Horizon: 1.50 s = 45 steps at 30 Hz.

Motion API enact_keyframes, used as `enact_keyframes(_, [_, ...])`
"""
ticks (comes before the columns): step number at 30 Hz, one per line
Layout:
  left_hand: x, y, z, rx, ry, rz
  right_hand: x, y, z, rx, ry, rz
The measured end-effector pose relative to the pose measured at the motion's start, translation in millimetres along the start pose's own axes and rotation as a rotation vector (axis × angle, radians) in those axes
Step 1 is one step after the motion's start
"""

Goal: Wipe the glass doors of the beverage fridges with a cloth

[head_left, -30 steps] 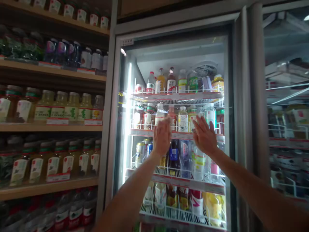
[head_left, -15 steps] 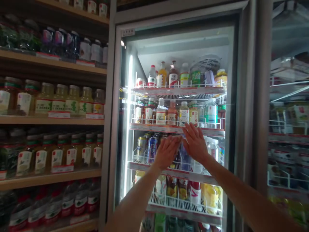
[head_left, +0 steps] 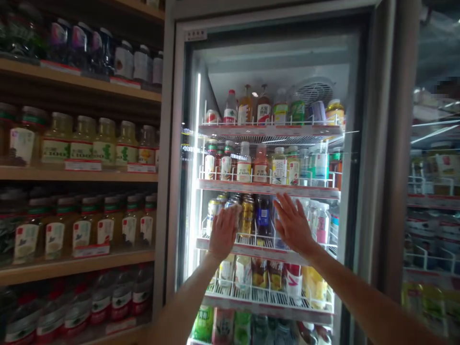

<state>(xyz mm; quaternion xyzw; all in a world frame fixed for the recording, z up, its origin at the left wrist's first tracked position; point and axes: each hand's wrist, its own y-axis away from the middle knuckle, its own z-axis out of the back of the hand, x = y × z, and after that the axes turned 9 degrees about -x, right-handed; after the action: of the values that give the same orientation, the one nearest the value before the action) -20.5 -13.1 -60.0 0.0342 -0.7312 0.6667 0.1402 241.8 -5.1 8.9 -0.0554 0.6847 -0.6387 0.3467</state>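
Observation:
Both my hands are raised flat against the glass door (head_left: pixel 273 62) of a lit drinks fridge. My left hand (head_left: pixel 223 232) is open, fingers up, in front of the cans (head_left: pixel 247 215) on the third shelf. My right hand (head_left: pixel 293 224) is open with fingers spread, a little to the right, in front of clear bottles (head_left: pixel 322 221) on the same shelf. Neither hand holds anything. Bottles of juice and tea (head_left: pixel 262 165) fill the shelf above.
Wooden shelves (head_left: pixel 79 175) at the left carry rows of jars and bottles (head_left: pixel 86 143). A second glass-door fridge (head_left: pixel 434 182) stands at the right, past a grey door frame (head_left: pixel 381 158). More drinks (head_left: pixel 251 275) fill the lower fridge shelves.
Both hands have dropped from the second shelf level to the third shelf level. They came close together, then spread apart again, the left hand shifting left.

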Motion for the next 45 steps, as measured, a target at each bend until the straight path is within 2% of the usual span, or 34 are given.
enact_keyframes(1, [5.1, 9.0, 6.1, 0.071, 0.025, -0.109, 2.9, -0.2, -1.1, 0.001, -0.013, 0.002])
enact_keyframes(2, [13.9, 16.9, 13.4, 0.116, 0.027, -0.145, 4.6, -0.2, -1.8, 0.004, -0.024, 0.003])
enact_keyframes(3, [24.8, 23.2, 21.1, 0.13, 0.002, -0.105, 5.3, 0.1, -2.0, 0.006, -0.031, 0.001])
enact_keyframes(5, [43.7, 30.8, 34.6, 0.079, -0.091, 0.112, 5.3, 0.9, -1.9, 0.009, -0.036, -0.006])
enact_keyframes(7, [46.9, 34.7, 41.6, 0.039, -0.163, 0.298, 6.8, 0.8, -2.3, 0.017, -0.033, -0.012])
enact_keyframes(8, [41.0, 36.5, 42.1, 0.052, -0.162, 0.3, 9.0, 0.2, -2.9, 0.022, -0.034, -0.012])
enact_keyframes(9, [31.2, 38.6, 40.9, 0.086, -0.136, 0.236, 12.2, -0.8, -3.7, 0.027, -0.038, -0.008])
enact_keyframes(12, [-3.7, 41.8, 29.9, 0.214, 0.012, -0.144, 23.5, -4.2, -5.5, 0.042, -0.058, 0.025])
enact_keyframes(13, [-12.0, 39.0, 24.8, 0.222, 0.047, -0.225, 26.0, -4.8, -5.3, 0.04, -0.063, 0.036])
enact_keyframes(14, [-17.5, 32.7, 19.1, 0.201, 0.063, -0.243, 27.1, -5.2, -4.5, 0.034, -0.064, 0.042])
enact_keyframes(15, [-20.9, 22.4, 12.7, 0.16, 0.065, -0.2, 26.7, -5.5, -3.3, 0.024, -0.063, 0.043])
enact_keyframes(17, [-26.1, -9.6, -2.2, 0.038, 0.069, -0.017, 22.3, -6.8, -0.5, -0.013, -0.062, 0.03])
enact_keyframes(19, [-36.4, -50.0, -19.0, -0.031, 0.134, 0.126, 16.1, -11.6, 1.0, -0.056, -0.091, 0.008])
enact_keyframes(22, [-60.4, -100.1, -40.5, -0.006, 0.28, 0.163, 11.4, -25.9, -2.8, -0.104, -0.228, -0.031])
enact_keyframes(24, [-68.2, -113.9, -45.7, -0.004, 0.318, 0.169, 13.0, -36.0, -9.6, -0.105, -0.314, -0.071])
enact_keyframes(25, [-66.0, -114.6, -44.5, -0.009, 0.308, 0.184, 15.0, -39.8, -13.7, -0.094, -0.333, -0.084])
enact_keyframes(27, [-48.5, -108.2, -36.1, 0.009, 0.255, 0.174, 21.4, -45.0, -22.7, -0.056, -0.314, -0.088])
enact_keyframes(30, [-2.8, -96.4, -18.1, 0.08, 0.115, 0.107, 34.7, -53.9, -37.6, 0.007, -0.203, -0.051])
enact_keyframes(33, [35.6, -97.6, -5.7, 0.062, -0.048, 0.229, 39.9, -76.5, -51.6, 0.005, -0.095, -0.018])
enact_keyframes(35, [48.3, -103.1, -1.5, 0.077, -0.11, 0.278, 24.7, -96.9, -53.4, 0.003, -0.056, 0.046])
enact_keyframes(36, [51.1, -105.7, 0.0, 0.096, -0.125, 0.279, 8.8, -106.1, -50.1, 0.004, -0.037, 0.075])
enact_keyframes(38, [52.1, -109.4, 2.4, 0.141, -0.137, 0.261, -38.9, -118.7, -34.1, -0.023, 0.022, 0.07])
enact_keyframes(41, [48.4, -111.8, 5.6, 0.202, -0.161, 0.257, -124.4, -125.2, 1.3, -0.201, 0.164, -0.234])
enact_keyframes(42, [47.1, -112.1, 6.4, 0.215, -0.169, 0.259, -146.1, -127.1, 10.6, -0.249, 0.189, -0.305])
enact_keyframes(44, [45.5, -112.6, 7.6, 0.224, -0.18, 0.265, -165.1, -134.7, 17.5, -0.353, 0.222, -0.431])
enact_keyframes(45, [45.4, -112.6, 7.9, 0.22, -0.181, 0.266, -160.8, -140.7, 14.0, -0.382, 0.223, -0.454])
